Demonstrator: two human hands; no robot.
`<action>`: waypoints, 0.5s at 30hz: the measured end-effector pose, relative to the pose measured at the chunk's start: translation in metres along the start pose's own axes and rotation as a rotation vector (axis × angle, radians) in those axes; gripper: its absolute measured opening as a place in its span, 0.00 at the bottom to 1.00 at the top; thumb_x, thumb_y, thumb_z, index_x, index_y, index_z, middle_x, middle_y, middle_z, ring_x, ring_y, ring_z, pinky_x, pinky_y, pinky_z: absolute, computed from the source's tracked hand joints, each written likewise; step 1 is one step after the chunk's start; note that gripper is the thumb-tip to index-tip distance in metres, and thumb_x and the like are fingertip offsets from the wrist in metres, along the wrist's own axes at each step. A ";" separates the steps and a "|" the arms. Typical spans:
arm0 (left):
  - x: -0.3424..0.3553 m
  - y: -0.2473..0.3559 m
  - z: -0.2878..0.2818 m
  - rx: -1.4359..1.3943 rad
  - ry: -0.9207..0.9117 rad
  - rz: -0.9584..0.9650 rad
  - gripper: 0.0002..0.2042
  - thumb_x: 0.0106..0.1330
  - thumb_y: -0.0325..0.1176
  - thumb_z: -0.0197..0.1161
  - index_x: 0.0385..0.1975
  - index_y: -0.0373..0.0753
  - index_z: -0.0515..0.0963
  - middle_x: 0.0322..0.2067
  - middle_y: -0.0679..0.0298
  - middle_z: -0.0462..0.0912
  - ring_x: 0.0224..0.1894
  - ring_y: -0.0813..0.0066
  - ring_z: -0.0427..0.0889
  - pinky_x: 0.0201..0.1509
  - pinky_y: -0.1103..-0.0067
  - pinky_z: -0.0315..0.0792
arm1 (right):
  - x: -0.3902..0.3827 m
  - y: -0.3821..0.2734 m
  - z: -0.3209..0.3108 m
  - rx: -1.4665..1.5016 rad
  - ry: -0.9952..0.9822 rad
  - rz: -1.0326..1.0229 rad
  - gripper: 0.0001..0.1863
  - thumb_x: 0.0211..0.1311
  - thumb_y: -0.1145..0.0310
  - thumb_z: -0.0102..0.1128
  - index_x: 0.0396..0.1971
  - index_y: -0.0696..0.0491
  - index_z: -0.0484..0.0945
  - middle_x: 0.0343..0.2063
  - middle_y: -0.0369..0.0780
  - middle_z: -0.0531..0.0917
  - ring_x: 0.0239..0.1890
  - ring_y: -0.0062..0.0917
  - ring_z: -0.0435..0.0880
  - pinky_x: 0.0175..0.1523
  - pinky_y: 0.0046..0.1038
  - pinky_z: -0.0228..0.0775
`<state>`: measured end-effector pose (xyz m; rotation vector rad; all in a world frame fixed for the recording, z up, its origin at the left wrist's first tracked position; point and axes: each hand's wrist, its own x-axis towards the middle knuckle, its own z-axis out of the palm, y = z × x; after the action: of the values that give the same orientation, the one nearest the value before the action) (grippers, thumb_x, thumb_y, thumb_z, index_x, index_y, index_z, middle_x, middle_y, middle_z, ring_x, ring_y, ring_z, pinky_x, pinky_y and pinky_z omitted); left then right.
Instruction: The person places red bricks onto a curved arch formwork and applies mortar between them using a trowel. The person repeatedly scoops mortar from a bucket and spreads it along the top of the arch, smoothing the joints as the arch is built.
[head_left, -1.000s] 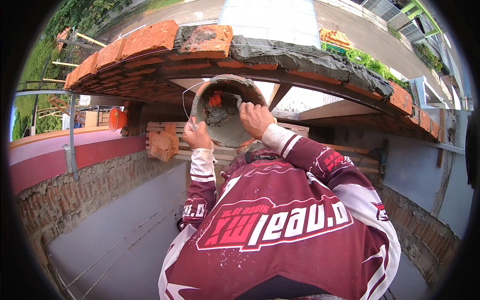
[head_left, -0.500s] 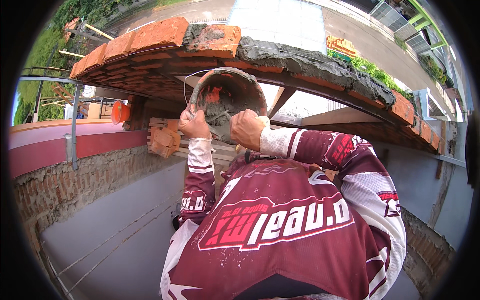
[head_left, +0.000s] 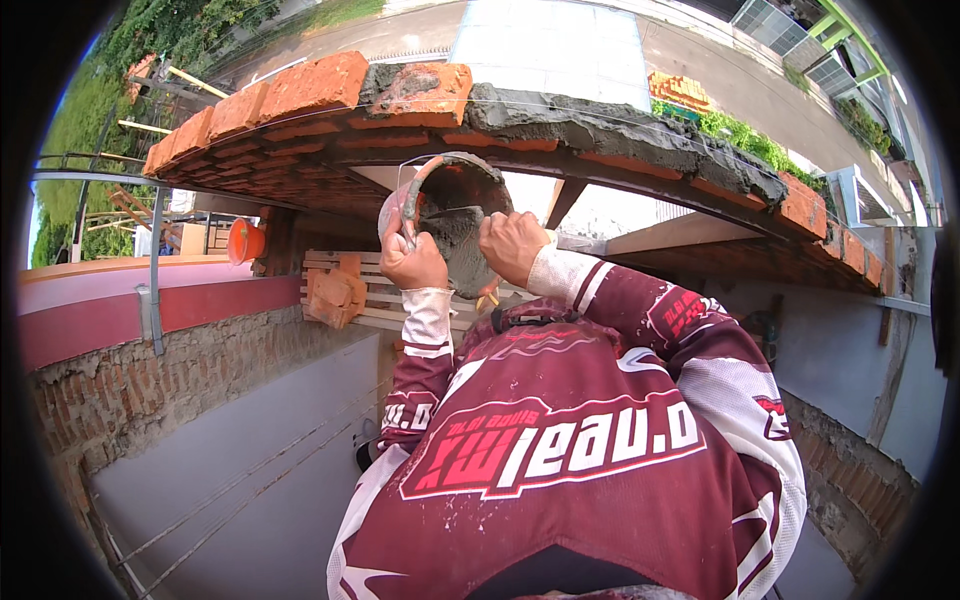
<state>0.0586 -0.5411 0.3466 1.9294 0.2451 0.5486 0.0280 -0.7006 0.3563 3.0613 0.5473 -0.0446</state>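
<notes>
A mortar-smeared bucket [head_left: 392, 212] is tipped with its mouth toward me, just on my side of the brick wall [head_left: 310, 85]. My left hand [head_left: 415, 263] is closed on the near left part of its rim. Grey wet mortar [head_left: 462, 250] lies inside. A trowel [head_left: 452, 213] reaches into the bucket with its blade partly in view. Its handle is in my closed right hand [head_left: 512, 246], at the bucket's right side. Along the wall's top, a bed of mortar [head_left: 600, 125] runs right from the last laid brick [head_left: 425, 92].
A taut string line crosses the wall's face. Loose bricks [head_left: 337, 292] sit on wooden slats [head_left: 375, 318] below the bucket. An orange bucket [head_left: 245, 241] stands further left, beside a metal post [head_left: 155, 260]. Beyond the wall lies a street.
The bucket has shifted slightly down and turned, showing more of the mortar. The trowel blade now shows inside it. My right hand has moved a little right; my left has moved right and down.
</notes>
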 end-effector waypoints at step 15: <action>0.030 0.012 -0.048 -0.305 -0.242 0.095 0.12 0.53 0.15 0.54 0.17 0.35 0.57 0.51 0.50 0.86 0.37 0.81 0.79 0.40 0.84 0.71 | -0.023 0.011 0.009 1.458 -0.550 0.078 0.16 0.63 0.59 0.60 0.35 0.59 0.82 0.29 0.49 0.86 0.32 0.39 0.89 0.38 0.43 0.79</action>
<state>0.0608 -0.4952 0.3813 1.6944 -0.0823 0.3843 0.0099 -0.7189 0.3488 3.8952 0.4206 -2.0199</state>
